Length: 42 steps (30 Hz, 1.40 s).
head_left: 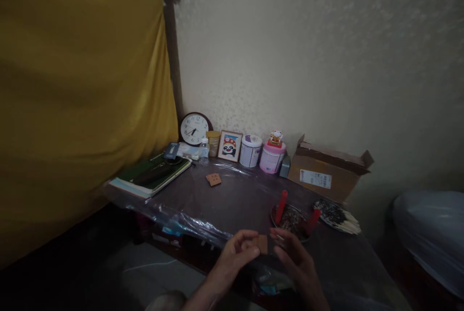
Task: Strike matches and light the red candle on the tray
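Observation:
Between the thumb and fingers of my left hand [239,252] is a small square brown piece [263,244], held up near the table's front edge. My right hand [297,260] is just to its right, fingers bent, with a thin pale stick [280,237] at the fingertips; its far end is hard to make out. Behind the right hand is a round dish [290,215] of dark bits, with a red candle [281,207] upright in it and another red candle [313,220] leaning. Two similar brown squares [213,179] lie overlapping on the table, one showing small holes or marks.
A plate [333,215] of dark-tipped pale sticks lies right of the candles. Along the wall stand a clock [195,129], a panda picture [229,146], tins [251,150] and a cardboard box [326,168]. Books [150,176] lie left; plastic film [184,221] hangs over the front edge.

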Available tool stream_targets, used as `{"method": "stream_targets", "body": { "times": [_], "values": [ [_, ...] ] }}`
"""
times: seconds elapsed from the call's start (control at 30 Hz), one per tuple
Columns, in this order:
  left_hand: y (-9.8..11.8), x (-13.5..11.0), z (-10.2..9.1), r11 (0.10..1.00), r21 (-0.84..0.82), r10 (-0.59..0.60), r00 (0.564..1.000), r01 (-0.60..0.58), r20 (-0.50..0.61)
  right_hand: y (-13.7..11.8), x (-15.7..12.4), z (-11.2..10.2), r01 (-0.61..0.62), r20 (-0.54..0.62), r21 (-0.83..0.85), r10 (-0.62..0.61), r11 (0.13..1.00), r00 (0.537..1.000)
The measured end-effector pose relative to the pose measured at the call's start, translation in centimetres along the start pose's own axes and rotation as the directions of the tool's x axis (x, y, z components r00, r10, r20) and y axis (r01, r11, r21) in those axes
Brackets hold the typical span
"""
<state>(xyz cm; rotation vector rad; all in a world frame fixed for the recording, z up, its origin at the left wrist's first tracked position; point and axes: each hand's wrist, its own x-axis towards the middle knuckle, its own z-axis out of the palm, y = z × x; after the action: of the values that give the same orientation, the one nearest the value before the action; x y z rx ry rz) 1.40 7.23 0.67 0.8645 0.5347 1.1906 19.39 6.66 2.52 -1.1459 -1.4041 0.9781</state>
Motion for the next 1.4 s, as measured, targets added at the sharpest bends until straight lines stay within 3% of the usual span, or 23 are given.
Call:
{"method": "stream_targets", "body": {
  "times": [0.23,0.43,0.8,0.97,1.2,1.4],
  "values": [
    [-0.2,0.2,0.1,0.991,-0.132,-0.01,0.999,0.006,-0.032,0.3,0.8,-1.1,-0.093,-0.146,0.066,0.102,0.993,0.984],
    [-0.3,0.3,0.1,0.99,-0.144,-0.001,0.999,-0.005,-0.042,0.5,0.8,-1.1,-0.149,-0.166,0.15,0.173,0.978,0.971],
    [0.0,0.1,0.6,0.988,-0.156,-0.01,1.0,0.005,-0.029,-0.8,0.5,-0.4,-0.104,-0.205,0.18,0.14,0.978,0.969],
    [0.0,0.1,0.6,0.991,-0.134,-0.015,0.998,0.008,-0.055,-1.8,0.2,0.2,-0.075,-0.171,0.139,0.098,0.987,0.98],
    [0.1,0.0,0.5,0.992,-0.116,-0.047,0.996,0.039,-0.069,-2.1,-0.2,0.8,-0.055,-0.215,0.089,0.073,0.994,0.974],
    [0.2,0.0,0.5,0.989,-0.141,-0.042,0.998,0.034,-0.053,-1.0,-0.4,1.7,0.091,-0.218,-0.066,-0.104,0.994,0.97]
  ]
}}
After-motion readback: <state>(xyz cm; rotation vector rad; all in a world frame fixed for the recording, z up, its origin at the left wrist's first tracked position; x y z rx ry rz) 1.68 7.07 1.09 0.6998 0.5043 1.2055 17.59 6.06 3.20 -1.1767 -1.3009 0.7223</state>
